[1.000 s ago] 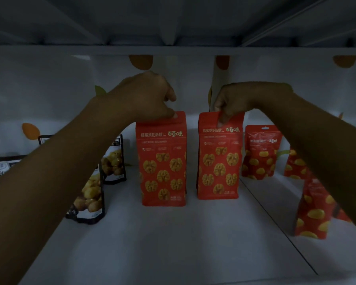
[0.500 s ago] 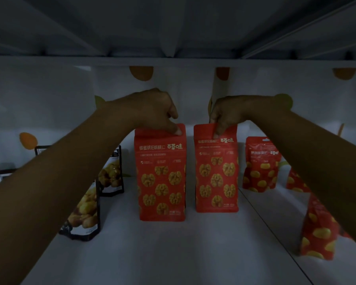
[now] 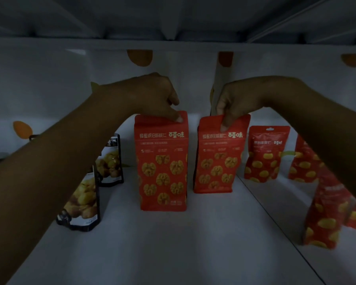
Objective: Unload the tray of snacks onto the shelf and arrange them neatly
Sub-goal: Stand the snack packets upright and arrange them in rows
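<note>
**A:** Left side of the shelf point(image 3: 173, 247) first, quick. What stood there?

**B:** Two dark pouches. The front dark pouch point(image 3: 82, 202) was near the front edge and the rear dark pouch point(image 3: 110, 161) was further back. You touched neither.

**A:** Left hand?

**B:** Your left hand point(image 3: 152, 97) pinched the top seal of the left walnut bag point(image 3: 162, 167), with the thumb on the front face and the fingers curled behind. The bag stood upright mid-shelf, base down.

**A:** Right hand?

**B:** Same grip. Your right hand point(image 3: 238, 99) pinched the top seal of the right walnut bag point(image 3: 218, 161), thumb on the front. That bag was upright too, just beside the left one but not touching it.

**A:** What changed in the last second?

**B:** A second earlier the two bags stood level, side by side. By this frame the left bag sat nearer the front edge and the right one further back, with a clearer gap between them. You kept hold of both throughout.

**A:** Meaning for the task?

**B:** I judged you were still arranging, not placing. Both bags were already on the shelf, but the row was staggered, so not neat yet.

**A:** Right side?

**B:** Three small red pouches: the rear red pouch point(image 3: 265, 155), another red pouch point(image 3: 302, 161) partly behind your forearm, and the front red pouch point(image 3: 327, 212) leaning near the front edge. The tray wasn't in view, so I couldn't tell what was left to unload.
</note>
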